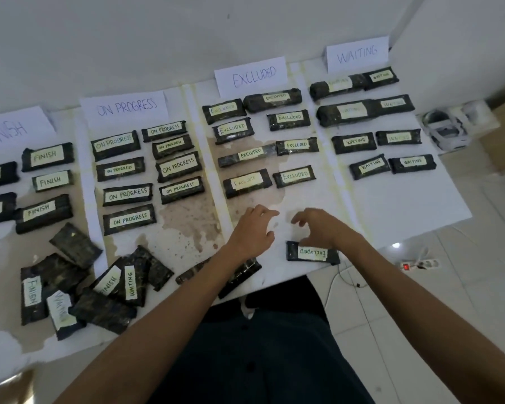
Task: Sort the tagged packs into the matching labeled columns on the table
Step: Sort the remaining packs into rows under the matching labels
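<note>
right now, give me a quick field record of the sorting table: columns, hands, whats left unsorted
column signs: FINISH, ON PROGRESS, EXCLUDED, WAITING
left hand: open, over the near end of the EXCLUDED column, holding nothing
right hand: open, fingers spread above the upside-down EXCLUDED pack at the table's near edge
unsorted pile: near left, tags readable include FINISH and WAITING, some packs tag-down
pack under left forearm: tag hidden

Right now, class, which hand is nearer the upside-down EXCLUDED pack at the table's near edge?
Right. The right hand hovers just above the pack, fingers spread; the left hand is off to its left, farther away.
</note>
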Motion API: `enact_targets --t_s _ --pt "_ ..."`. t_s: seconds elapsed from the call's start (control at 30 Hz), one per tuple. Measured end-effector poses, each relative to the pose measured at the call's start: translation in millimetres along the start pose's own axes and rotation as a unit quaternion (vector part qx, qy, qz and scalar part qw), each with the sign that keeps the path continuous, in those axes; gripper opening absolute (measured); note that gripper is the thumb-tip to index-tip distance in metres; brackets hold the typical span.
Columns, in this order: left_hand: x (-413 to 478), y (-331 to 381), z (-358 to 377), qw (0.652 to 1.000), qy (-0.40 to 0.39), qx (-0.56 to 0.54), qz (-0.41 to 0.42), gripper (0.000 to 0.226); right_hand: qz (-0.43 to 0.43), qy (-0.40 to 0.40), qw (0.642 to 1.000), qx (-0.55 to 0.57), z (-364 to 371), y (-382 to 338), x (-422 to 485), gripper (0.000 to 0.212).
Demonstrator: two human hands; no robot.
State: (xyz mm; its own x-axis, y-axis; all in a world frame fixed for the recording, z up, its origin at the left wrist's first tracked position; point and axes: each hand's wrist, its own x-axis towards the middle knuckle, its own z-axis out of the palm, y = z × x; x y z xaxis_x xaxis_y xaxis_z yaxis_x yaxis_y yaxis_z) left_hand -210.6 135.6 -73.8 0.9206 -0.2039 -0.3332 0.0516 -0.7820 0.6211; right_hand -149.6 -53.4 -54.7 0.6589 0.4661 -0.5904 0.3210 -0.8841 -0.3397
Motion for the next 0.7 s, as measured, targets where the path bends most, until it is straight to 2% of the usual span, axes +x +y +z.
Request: enact_targets --t_s 0.13,0.23,0.4,0.5,0.6,0.7 --pt "-11.0 -3.1 13.9 0.999 -0.046 0.002 -0.020 0.052 0.005 -0.005 0.993 -0.115 37.2 -1.6 -15.7 0.060" --pt "-16.6 0.3 21.8 0.998 -0.052 -0.006 -0.037 0.053 0.006 0.012 0.994 -0.107 43.9 -2.1 -15.7 0.050" --pt "-15.6 14.1 24.1 0.997 -0.016 -0.047 -0.052 0.051 0.001 0.042 0.999 0.035 25.6 3.8 -12.1 0.023" --pt "-11.6 29.9 25.7 0.996 0.011 -0.065 -0.064 0.051 0.012 0.085 0.987 0.136 7.0 12.4 -12.6 0.025" --pt "-4.5 49.4 30.3 0.995 0.029 -0.059 -0.071 0.060 0.051 0.139 0.950 0.276 -10.1 19.1 -12.4 0.032" --pt "7.1 63.5 37.7 0.995 0.067 -0.031 -0.071 0.068 0.098 0.153 0.874 0.451 -18.1 23.0 -10.7 0.038"
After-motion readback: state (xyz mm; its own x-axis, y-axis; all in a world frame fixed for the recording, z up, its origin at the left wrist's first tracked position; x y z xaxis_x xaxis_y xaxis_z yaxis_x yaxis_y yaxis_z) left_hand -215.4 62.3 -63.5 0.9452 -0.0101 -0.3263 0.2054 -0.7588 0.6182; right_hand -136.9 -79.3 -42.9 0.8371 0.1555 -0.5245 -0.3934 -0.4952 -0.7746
